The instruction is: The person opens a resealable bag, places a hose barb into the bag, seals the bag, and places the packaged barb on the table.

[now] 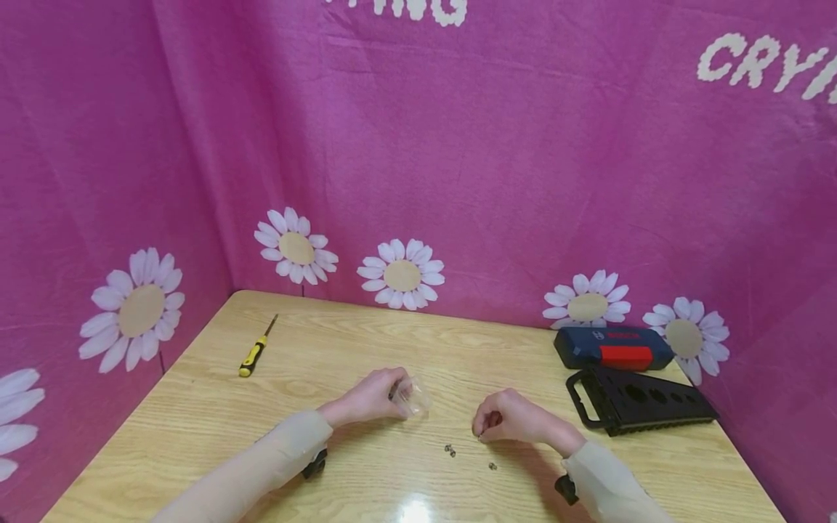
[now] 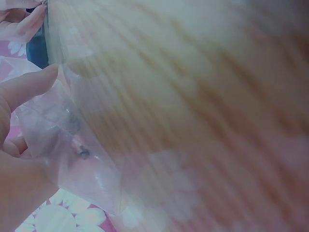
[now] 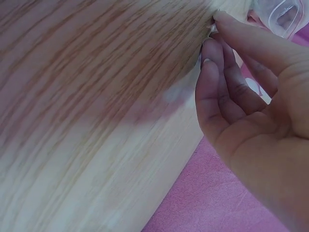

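Observation:
My left hand [image 1: 377, 396] grips a clear plastic bag [image 1: 418, 398] above the middle of the table. Through its film in the left wrist view shows a small dark metal piece [image 2: 84, 153]. To the right, my right hand [image 1: 513, 418] is low over the tabletop, thumb and fingertips pinching a small shiny metal piece [image 1: 480, 438]; its exact kind I cannot tell. Between and in front of the hands lie a small cluster of metal pieces [image 1: 450, 451] and another bit of metal [image 1: 492, 466]. In the right wrist view, the bag [image 3: 285, 17] appears beyond my right fingertips.
A yellow-and-black screwdriver [image 1: 253, 357] lies at the back left of the wooden table [image 1: 340, 341]. At the right stand a dark blue case [image 1: 582, 347] with a red latch and, before it, a black holder with holes [image 1: 654, 399]. Pink flowered cloth [image 1: 458, 181] hangs behind.

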`<state>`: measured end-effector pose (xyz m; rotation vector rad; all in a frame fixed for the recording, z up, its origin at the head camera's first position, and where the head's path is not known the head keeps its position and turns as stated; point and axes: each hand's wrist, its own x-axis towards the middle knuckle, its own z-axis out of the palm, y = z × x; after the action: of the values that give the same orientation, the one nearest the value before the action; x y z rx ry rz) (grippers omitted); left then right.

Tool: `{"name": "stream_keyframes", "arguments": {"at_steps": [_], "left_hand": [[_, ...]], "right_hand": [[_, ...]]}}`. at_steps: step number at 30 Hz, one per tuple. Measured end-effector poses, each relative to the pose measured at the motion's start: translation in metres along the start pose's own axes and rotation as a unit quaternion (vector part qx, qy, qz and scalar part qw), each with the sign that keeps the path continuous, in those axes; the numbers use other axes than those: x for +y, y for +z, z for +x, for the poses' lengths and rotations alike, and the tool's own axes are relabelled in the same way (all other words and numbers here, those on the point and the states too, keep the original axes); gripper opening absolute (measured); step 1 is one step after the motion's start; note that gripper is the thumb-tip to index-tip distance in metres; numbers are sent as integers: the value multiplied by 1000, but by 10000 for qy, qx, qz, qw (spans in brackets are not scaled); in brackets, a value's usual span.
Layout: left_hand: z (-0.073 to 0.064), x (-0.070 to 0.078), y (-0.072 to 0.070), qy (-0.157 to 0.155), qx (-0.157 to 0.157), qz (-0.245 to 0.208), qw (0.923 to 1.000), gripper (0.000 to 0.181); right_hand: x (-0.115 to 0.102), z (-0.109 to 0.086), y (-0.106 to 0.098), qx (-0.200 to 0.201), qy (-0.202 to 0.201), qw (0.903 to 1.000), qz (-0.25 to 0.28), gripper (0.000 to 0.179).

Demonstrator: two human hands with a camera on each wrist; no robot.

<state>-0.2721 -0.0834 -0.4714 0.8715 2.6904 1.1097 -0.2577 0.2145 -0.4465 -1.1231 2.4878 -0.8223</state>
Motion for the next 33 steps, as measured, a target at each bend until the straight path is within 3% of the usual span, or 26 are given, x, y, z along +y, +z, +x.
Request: {"name": "stream_keyframes", "arguments": {"at_steps": [7, 17, 23, 33], "left_hand": [[1, -1, 0, 25, -7, -50, 10000, 33], [0, 0, 0, 51, -21, -74, 10000, 33], [0, -1, 0, 45, 13, -55, 10000, 34], [-1, -1, 0, 21, -20, -111, 9999, 33]], "right_hand": [[1, 4, -2, 55, -286, 9994, -176, 3], [-9, 29, -7, 486, -28, 9987, -124, 4], [-22, 48, -9, 825, -143, 9959, -334, 6], [-42, 73, -4, 764, -311, 9963, -242, 4]]}}
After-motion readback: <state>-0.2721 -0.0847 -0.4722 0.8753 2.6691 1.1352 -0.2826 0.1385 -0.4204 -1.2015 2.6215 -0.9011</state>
